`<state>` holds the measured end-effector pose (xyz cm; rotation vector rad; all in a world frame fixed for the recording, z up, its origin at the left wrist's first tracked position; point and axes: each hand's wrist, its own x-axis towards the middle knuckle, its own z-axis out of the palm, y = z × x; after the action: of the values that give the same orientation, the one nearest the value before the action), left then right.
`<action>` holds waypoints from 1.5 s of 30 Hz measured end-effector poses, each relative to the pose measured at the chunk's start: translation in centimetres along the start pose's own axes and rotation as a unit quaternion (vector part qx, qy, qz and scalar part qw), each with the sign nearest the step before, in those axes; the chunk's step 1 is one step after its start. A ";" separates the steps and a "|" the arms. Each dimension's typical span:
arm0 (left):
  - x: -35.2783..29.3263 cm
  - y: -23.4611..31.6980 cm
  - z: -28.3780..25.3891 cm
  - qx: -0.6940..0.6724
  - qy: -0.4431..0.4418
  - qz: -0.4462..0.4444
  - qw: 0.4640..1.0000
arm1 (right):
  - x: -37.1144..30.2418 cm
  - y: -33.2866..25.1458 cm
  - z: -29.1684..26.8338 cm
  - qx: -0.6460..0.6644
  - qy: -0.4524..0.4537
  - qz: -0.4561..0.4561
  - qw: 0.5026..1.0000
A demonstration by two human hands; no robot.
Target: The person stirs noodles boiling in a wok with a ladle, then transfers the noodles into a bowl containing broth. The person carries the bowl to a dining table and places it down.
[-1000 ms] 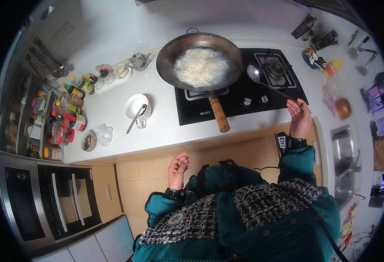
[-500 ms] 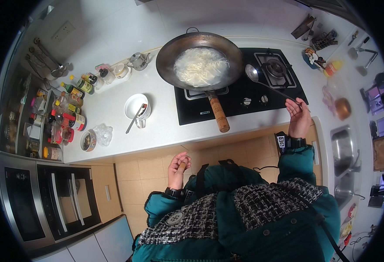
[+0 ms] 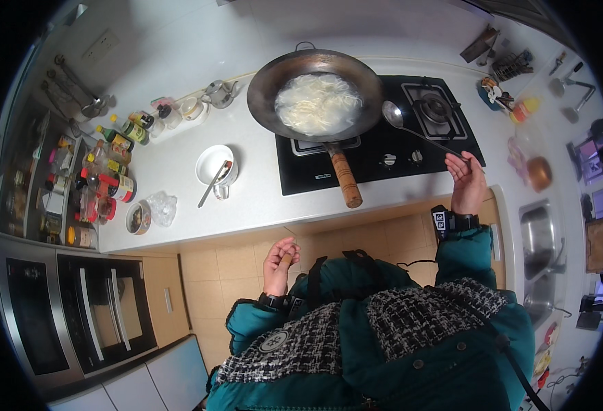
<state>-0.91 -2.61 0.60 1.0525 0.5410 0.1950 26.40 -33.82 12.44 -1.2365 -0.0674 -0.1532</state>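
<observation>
My right hand [image 3: 467, 183] is closed around the handle end of a long metal ladle [image 3: 426, 138], palm turned up. The ladle's bowl lies over the black gas stove [image 3: 370, 179], just right of the wok. My left hand [image 3: 278, 266] hangs in front of the counter edge, fingers loosely curled with a gap to the thumb and no object visible in it. A brown strip is wrapped on one finger. The large dark wok [image 3: 264, 103] sits on the left burner, its wooden handle [image 3: 344, 179] toward me. Pale noodles [image 3: 318, 103] lie in cloudy liquid inside it.
On the white counter [image 3: 171, 147] stand a white mug [image 3: 212, 161] with a utensil across it, a small bowl [image 3: 137, 219], a crumpled plastic bag [image 3: 162, 208] and a metal teapot [image 3: 219, 94]. Several bottles line the left. A sink [image 3: 538, 233] is at right.
My right hand and the ladle have shifted slightly left, bringing the bowl closer to the wok. My left hand stays almost where it was.
</observation>
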 end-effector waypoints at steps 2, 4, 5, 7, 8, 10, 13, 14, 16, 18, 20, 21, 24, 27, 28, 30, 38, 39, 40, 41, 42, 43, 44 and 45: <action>0.0 0.0 0.0 -0.001 0.001 0.000 1.000 | 0.3 0.1 0.6 -0.011 -0.009 -0.002 1.000; 0.1 0.1 0.0 -0.002 0.000 0.000 1.000 | 0.8 0.3 1.6 -0.034 -0.027 -0.021 0.999; 0.0 0.1 0.0 -0.002 0.000 0.001 1.000 | 1.2 0.3 2.0 -0.041 -0.043 -0.026 0.998; -0.2 0.2 0.0 -0.001 -0.001 0.002 1.000 | 2.2 0.1 2.9 -0.055 -0.071 -0.026 0.996; -0.1 0.2 0.0 -0.002 0.000 0.004 1.000 | 2.9 0.2 3.3 -0.060 -0.092 -0.032 0.993; -0.2 0.2 -0.1 -0.001 0.003 0.009 1.000 | 4.3 0.5 4.3 -0.062 -0.117 -0.032 0.991; -0.4 0.3 -0.2 -0.001 0.013 0.010 1.000 | 6.6 1.2 5.9 -0.103 -0.133 -0.017 0.986; -0.6 0.4 -0.3 -0.005 0.016 0.010 1.000 | 7.2 1.2 6.4 -0.108 -0.148 -0.010 0.983; -0.7 0.4 -0.4 -0.004 0.023 0.012 1.000 | 8.7 1.8 7.4 -0.139 -0.161 -0.006 0.977; -0.8 0.5 -0.5 -0.004 0.030 0.013 0.999 | 10.1 2.6 8.4 -0.155 -0.166 -0.009 0.974; -0.9 0.5 -0.7 -0.004 0.035 0.016 0.999 | 11.4 3.2 9.4 -0.162 -0.173 -0.013 0.971; -1.2 0.6 -0.8 -0.006 0.035 0.017 0.999 | 11.9 3.2 10.0 -0.162 -0.180 -0.018 0.970; -1.3 0.4 -0.9 -0.009 0.044 0.019 0.999 | 13.9 4.4 11.6 -0.165 -0.197 -0.026 0.966; -1.5 0.4 -1.0 -0.014 0.048 0.024 0.998 | 15.5 5.3 12.9 -0.213 -0.194 -0.037 0.957; -1.9 0.5 -0.9 -0.016 0.049 0.023 0.998 | 15.8 5.0 13.3 -0.221 -0.198 -0.042 0.954; -2.1 0.5 -1.0 -0.019 0.055 0.026 0.998 | 16.7 5.9 14.2 -0.235 -0.203 -0.048 0.949; -2.9 0.6 -1.1 -0.032 0.083 0.023 0.996 | 18.5 8.5 16.2 -0.341 -0.199 -0.057 0.917; -3.0 0.6 -1.2 -0.034 0.086 0.022 0.995 | 18.5 8.7 16.3 -0.341 -0.200 -0.066 0.916; -3.2 0.6 -1.2 -0.034 0.090 0.021 0.995 | 18.5 9.0 16.5 -0.343 -0.197 -0.070 0.916; -3.2 0.5 -1.3 -0.037 0.091 0.023 0.995 | 18.6 9.3 16.5 -0.348 -0.186 -0.065 0.917; -3.6 0.7 -1.4 -0.039 0.090 0.023 0.995 | 18.5 8.9 16.6 -0.351 -0.194 -0.077 0.913; -3.6 0.6 -1.5 -0.035 0.095 0.020 0.995 | 18.6 9.3 16.7 -0.354 -0.194 -0.079 0.911; -3.7 0.7 -1.6 -0.039 0.094 0.024 0.994 | 18.4 9.4 16.8 -0.358 -0.195 -0.081 0.910; -3.6 0.6 -1.6 -0.039 0.096 0.025 0.994 | 18.4 9.6 17.0 -0.360 -0.196 -0.083 0.908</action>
<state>-4.77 -2.53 1.75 0.9774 0.6761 0.3618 46.53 -16.22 11.49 -1.9922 -0.5041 -0.0717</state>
